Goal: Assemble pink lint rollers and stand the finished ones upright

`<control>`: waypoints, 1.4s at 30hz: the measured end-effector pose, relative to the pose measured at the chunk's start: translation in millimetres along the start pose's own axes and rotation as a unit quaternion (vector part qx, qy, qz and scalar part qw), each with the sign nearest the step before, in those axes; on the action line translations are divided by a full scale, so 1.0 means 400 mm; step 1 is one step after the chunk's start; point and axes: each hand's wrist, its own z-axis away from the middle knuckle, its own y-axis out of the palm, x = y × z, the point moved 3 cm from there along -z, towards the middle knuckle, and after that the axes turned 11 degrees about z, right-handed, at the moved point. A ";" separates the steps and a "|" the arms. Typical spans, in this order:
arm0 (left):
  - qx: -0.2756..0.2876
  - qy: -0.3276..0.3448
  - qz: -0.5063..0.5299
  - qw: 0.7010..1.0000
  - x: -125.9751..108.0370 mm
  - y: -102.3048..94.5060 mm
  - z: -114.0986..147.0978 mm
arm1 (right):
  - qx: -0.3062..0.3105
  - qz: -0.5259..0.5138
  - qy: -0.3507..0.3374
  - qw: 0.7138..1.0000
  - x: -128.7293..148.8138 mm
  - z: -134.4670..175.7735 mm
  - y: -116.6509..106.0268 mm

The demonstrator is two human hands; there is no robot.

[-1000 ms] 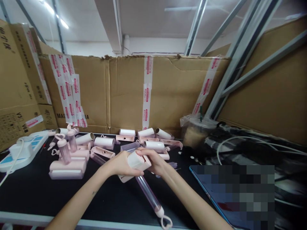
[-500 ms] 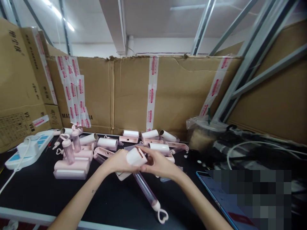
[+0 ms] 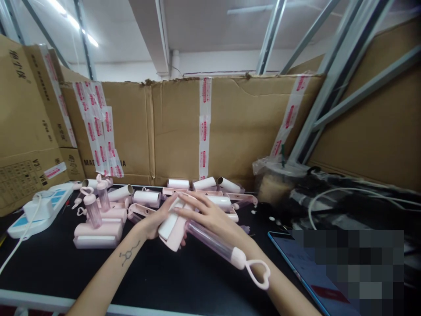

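Note:
Between my two hands is a lint roller with a pink casing (image 3: 176,235), a white roll (image 3: 168,226) and a clear purple handle (image 3: 212,241). The handle points down to the right and ends in a pink heart-shaped loop (image 3: 259,274). My left hand (image 3: 159,219) grips the casing from the left, its fingers partly hidden behind it. Laid over the casing's upper right side is my right hand (image 3: 204,213), fingers stretched across it and pressing it; its thumb is hidden. Assembled lint rollers (image 3: 98,230) stand to the left with their handles upright.
Loose white rolls (image 3: 146,197) and pink casings (image 3: 141,210) lie along the back before a cardboard wall (image 3: 174,131). A power strip (image 3: 42,215) sits at far left. On the right are a plastic-wrapped drink cup (image 3: 274,182), a phone (image 3: 296,267) and a white cable (image 3: 311,206).
The lint roller has turned in my hands, so its casing shows and its handle swings further right and up. My right hand has moved from the roll's end to over the casing.

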 end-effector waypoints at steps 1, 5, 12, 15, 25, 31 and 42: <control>0.030 0.009 0.016 0.999 -0.004 0.004 0.003 | 0.001 0.013 0.002 1.000 -0.002 0.001 -0.002; 0.043 0.158 -0.109 0.980 -0.033 0.000 0.000 | -0.051 -0.003 0.064 0.997 -0.049 0.016 -0.004; -0.240 0.282 -0.534 0.761 -0.016 -0.062 -0.070 | -0.126 -0.138 0.307 0.933 -0.141 0.042 0.056; -0.239 0.237 -0.651 0.681 0.002 -0.071 -0.079 | -0.100 -0.167 0.315 0.929 -0.141 0.036 0.077; -0.215 0.120 -0.578 0.778 -0.009 -0.080 -0.004 | 0.078 -0.187 0.227 0.953 -0.094 0.022 0.067; -0.197 0.099 -0.590 0.777 -0.009 -0.087 -0.012 | 0.130 -0.041 0.143 0.980 -0.066 0.013 0.069; -0.137 0.151 -0.612 0.764 -0.004 -0.069 -0.014 | 0.181 -0.086 0.138 0.970 -0.036 0.018 0.107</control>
